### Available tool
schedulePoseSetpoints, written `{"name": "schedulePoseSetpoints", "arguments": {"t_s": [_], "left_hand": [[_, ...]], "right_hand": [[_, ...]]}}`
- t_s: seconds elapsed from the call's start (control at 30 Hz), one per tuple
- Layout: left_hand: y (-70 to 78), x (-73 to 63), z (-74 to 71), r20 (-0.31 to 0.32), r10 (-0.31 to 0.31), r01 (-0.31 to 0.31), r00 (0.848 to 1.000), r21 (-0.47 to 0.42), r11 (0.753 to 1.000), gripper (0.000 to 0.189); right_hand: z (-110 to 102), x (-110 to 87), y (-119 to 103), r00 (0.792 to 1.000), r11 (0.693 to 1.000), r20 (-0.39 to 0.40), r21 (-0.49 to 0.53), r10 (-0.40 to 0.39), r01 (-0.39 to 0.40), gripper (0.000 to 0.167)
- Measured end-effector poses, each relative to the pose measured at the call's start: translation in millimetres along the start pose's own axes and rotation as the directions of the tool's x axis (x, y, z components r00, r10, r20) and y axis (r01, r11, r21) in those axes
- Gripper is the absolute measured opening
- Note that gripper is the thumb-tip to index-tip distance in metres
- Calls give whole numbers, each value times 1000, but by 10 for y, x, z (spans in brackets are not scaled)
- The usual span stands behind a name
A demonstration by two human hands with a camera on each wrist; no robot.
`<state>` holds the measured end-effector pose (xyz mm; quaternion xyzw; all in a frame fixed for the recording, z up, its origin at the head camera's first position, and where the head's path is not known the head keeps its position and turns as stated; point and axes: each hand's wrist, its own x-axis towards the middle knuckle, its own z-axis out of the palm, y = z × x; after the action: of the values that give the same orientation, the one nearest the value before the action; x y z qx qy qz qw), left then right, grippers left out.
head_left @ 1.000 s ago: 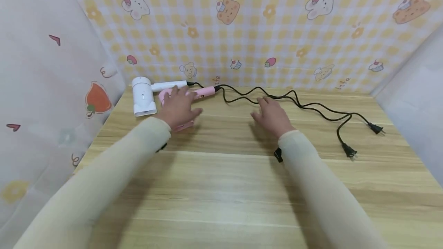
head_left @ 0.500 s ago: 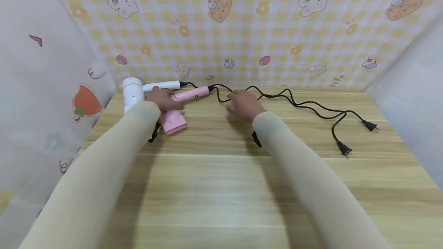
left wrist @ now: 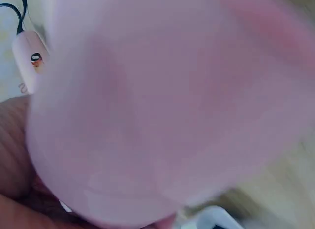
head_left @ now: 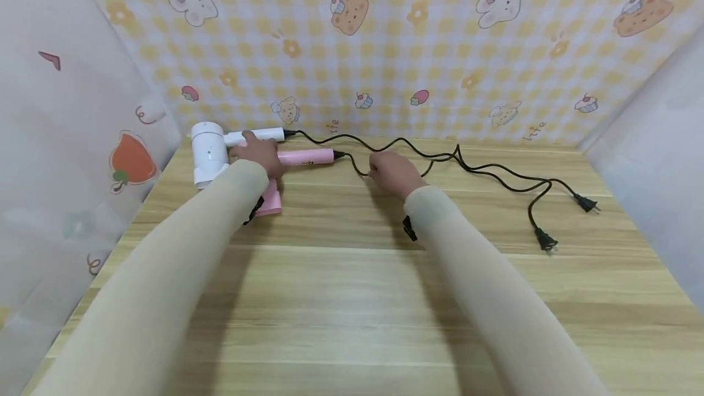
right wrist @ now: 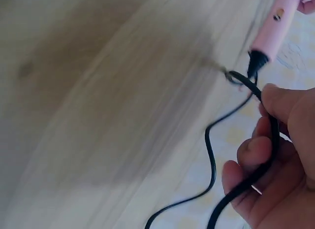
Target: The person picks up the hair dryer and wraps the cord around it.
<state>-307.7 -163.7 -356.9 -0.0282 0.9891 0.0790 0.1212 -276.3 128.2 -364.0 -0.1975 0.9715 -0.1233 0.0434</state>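
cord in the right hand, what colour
Black; the cord shows best in the right wrist view.

The pink, barrel-headed plastic hair dryer (head_left: 308,156) looks super smooth, kinda satiny, though it's pretty blurred in the left wrist close-up. The white, barrel-headed plastic hair dryer (head_left: 208,150) is glossier, with a hard, slick shell. Round black power cords (right wrist: 274,138) look smooth and rubbery with a slight sheen, and the chunky black plastic plugs (head_left: 546,239) have shiny metal prongs. Pale tan wood-grain tabletop (head_left: 352,298) is smooth with a soft gloss; real wood or laminate, can't tell. The yellow-and-white checked backdrop (head_left: 385,35) and white printed side sheet (head_left: 66,127) look like matt, lightly creased cloth. Cream long sleeves (head_left: 170,267): soft matt fabric.
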Motion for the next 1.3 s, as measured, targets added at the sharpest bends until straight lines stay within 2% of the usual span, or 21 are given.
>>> {"name": "schedulePoseSetpoints", "arguments": {"t_s": [0.1, 0.2, 0.33, 0.5, 0.6, 0.67, 0.73, 0.8, 0.83, 0.93, 1.0, 1.1, 1.23, 1.3], "left_hand": [[-65, -134, -67, -67, 20, -25, 998, -69, 997, 47], [-74, -273, -117, -143, 54, -69, 988, -105, 992, 43], [-21, -422, -156, -257, 130, -157, 958, -87, 984, 45], [102, -582, -194, -393, 219, -263, 893, -61, 963, 41], [183, -695, -203, -476, 267, -330, 838, -53, 942, 38], [241, -788, -188, -529, 280, -362, 801, -57, 930, 36], [299, -885, -154, -568, 276, -385, 775, -79, 919, 34], [347, -984, -97, -587, 247, -388, 771, -126, 913, 35], [364, -1029, -62, -591, 225, -384, 775, -157, 910, 36], [401, -1149, 38, -591, 169, -373, 789, -242, 896, 38], [426, -1221, 78, -591, 154, -378, 792, -275, 884, 38], [468, -1320, 103, -587, 142, -387, 797, -316, 866, 37], [522, -1446, 111, -584, 107, -384, 805, -373, 845, 38], [545, -1506, 118, -595, 84, -380, 799, -392, 838, 38]], "right_hand": [[-19, -163, 75, 998, 999, -58, 40, 8, -5, 13], [-61, -356, 184, 993, 995, -117, 95, 8, 3, 19], [-144, -609, 306, 989, 989, -143, 144, 35, -14, 21], [-256, -814, 376, 996, 992, -59, 116, 63, -56, 22], [-305, -883, 351, 998, 992, -12, 114, 56, -54, 27], [-327, -924, 304, 999, 985, 13, 165, 47, -49, 31], [-337, -969, 240, 999, 966, 28, 254, 43, -49, 37], [-334, -1009, 164, 998, 936, 23, 347, 50, -55, 40], [-317, -1021, 134, 998, 919, 14, 390, 60, -60, 41], [-254, -1050, 53, 991, 870, -75, 490, 114, -63, 42], [-218, -1074, 16, 979, 833, -136, 550, 151, -52, 42], [-188, -1128, -19, 966, 752, -171, 658, 193, -34, 37], [-208, -1200, -59, 964, 643, -176, 766, 199, 7, 35], [-227, -1222, -77, 962, 583, -196, 811, 191, 50, 37]]}}
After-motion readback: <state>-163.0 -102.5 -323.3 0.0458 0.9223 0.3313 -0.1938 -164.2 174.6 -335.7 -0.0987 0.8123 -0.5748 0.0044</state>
